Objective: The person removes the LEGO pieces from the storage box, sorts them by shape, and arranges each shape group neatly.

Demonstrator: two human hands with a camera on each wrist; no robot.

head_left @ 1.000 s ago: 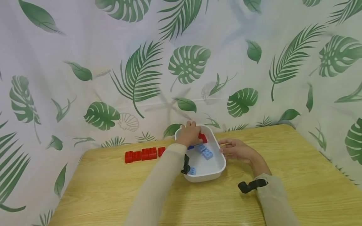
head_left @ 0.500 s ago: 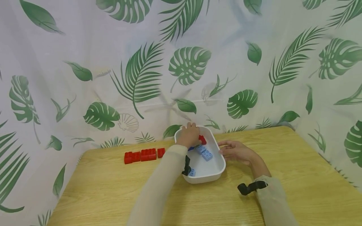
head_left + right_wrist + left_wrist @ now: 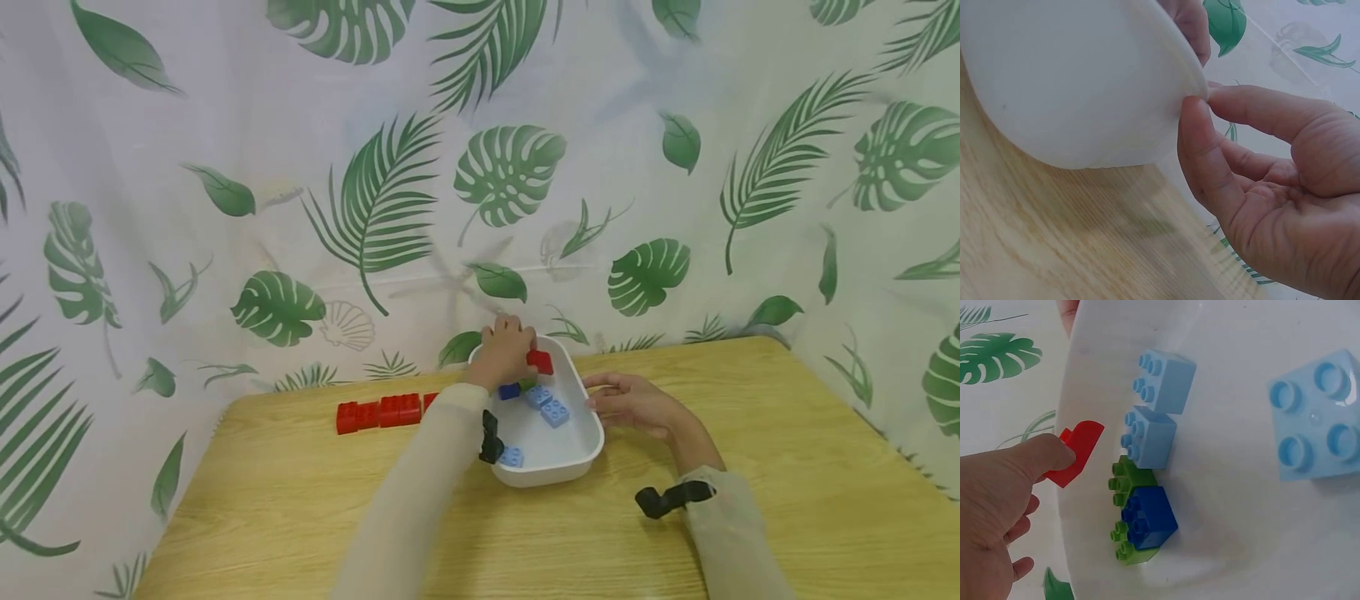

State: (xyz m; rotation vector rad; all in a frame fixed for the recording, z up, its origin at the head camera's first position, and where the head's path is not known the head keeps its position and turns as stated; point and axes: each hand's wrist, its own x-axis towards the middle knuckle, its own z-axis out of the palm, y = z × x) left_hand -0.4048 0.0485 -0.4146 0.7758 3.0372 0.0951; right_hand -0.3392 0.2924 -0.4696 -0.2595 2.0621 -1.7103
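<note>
My left hand reaches into the far end of a white plastic tub and pinches a red toy brick between thumb and fingers, up near the rim. Below it in the left wrist view lie light blue bricks, green bricks and a dark blue brick. One more light blue brick sits at the tub's near end. At the tub's right side, my right hand pinches the edge with thumb and forefinger.
A row of several red bricks lies on the wooden table left of the tub, its right end partly hidden by my left sleeve. Behind the table hangs a leaf-patterned cloth.
My left hand has risen slightly with the red brick, uncovering more of the dark blue brick and a bit of green. My right hand stays at the tub's side.
</note>
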